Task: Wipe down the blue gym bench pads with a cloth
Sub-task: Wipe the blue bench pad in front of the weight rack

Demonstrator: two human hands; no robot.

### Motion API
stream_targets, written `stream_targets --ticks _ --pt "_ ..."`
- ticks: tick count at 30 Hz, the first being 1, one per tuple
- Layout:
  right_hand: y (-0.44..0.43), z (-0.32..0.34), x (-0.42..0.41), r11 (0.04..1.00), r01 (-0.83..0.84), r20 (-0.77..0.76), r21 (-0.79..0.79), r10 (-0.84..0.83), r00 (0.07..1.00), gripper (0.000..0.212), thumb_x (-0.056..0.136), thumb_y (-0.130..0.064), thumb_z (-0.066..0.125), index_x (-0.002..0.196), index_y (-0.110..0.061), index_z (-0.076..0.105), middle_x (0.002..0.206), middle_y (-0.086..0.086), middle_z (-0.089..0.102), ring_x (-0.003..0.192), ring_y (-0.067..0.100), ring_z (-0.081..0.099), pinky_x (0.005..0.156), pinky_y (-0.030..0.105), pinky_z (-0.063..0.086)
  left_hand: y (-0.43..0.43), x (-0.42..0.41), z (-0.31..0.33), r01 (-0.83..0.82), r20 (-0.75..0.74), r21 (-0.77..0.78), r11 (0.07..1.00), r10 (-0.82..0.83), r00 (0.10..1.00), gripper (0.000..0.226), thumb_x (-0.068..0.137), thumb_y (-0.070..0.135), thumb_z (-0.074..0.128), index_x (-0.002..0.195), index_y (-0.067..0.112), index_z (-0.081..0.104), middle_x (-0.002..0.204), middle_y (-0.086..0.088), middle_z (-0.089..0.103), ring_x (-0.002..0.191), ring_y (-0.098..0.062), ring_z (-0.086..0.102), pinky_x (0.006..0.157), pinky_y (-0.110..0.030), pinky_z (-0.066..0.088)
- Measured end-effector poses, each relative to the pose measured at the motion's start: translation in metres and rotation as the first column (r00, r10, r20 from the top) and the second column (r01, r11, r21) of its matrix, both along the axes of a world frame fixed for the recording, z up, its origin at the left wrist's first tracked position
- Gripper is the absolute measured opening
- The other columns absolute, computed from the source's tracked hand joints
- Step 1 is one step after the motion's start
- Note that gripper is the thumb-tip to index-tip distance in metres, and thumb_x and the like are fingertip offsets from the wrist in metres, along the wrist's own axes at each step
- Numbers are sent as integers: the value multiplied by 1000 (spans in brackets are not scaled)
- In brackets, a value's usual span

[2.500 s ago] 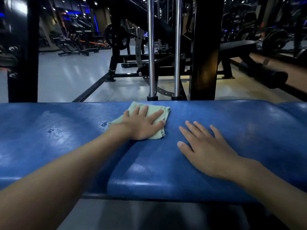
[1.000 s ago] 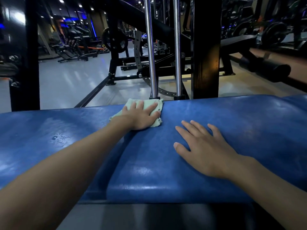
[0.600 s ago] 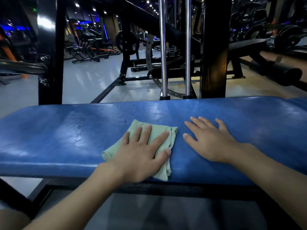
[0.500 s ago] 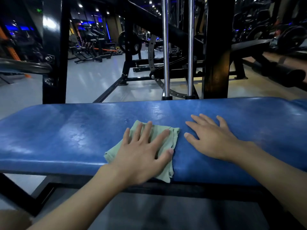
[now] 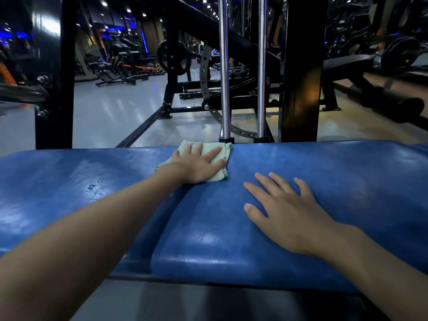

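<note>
Two blue bench pads fill the lower view: a left pad and a right pad, meeting at a seam near the middle. A pale green cloth lies at the far edge, over the seam. My left hand presses flat on the cloth with fingers spread, arm stretched across the bench. My right hand rests palm down on the right pad, fingers apart, holding nothing. A few water droplets sit on the left pad.
Just behind the bench stand two chrome guide rods and a thick black upright. Another black post rises at the left. Grey gym floor and more machines lie beyond.
My left hand has pushed the cloth from the near edge of the bench to its far edge. My right hand stays flat on the right pad.
</note>
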State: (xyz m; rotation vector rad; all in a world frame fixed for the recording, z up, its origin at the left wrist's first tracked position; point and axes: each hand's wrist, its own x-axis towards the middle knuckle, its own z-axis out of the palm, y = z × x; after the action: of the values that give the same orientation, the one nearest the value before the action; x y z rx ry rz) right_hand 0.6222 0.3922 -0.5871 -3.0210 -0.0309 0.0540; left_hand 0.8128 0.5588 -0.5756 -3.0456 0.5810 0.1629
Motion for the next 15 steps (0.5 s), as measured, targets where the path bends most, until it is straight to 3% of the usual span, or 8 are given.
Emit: stream_targets --ticks 7,11,15 --pt "-1 0 0 1000 5 11 11 -5 1000 61 97 -59 12 155 -41 5 165 -11 -7 151 11 -12 120 52 -4 -1 8 -2 16 10 -10 1000 -16 1000 67 89 76 10 152 53 5 166 -7 7 152 -29 2 118 -57 5" --pt "-1 2 1 1000 7 -15 26 -7 1000 61 97 -60 12 155 -42 4 165 -12 -7 151 10 -12 120 51 -6 25 -57 -7 76 62 -7 997 -75 995 65 91 74 10 152 52 2 166 -4 7 152 -25 2 119 -54 8" --pt "0 4 0 1000 14 -28 13 -14 1000 61 98 -61 14 155 -42 6 166 -11 -5 151 11 -10 120 52 -5 52 -141 -6 111 58 0 994 -110 992 79 76 77 -4 151 54 -6 167 -2 -2 153 -24 -4 120 -51 3"
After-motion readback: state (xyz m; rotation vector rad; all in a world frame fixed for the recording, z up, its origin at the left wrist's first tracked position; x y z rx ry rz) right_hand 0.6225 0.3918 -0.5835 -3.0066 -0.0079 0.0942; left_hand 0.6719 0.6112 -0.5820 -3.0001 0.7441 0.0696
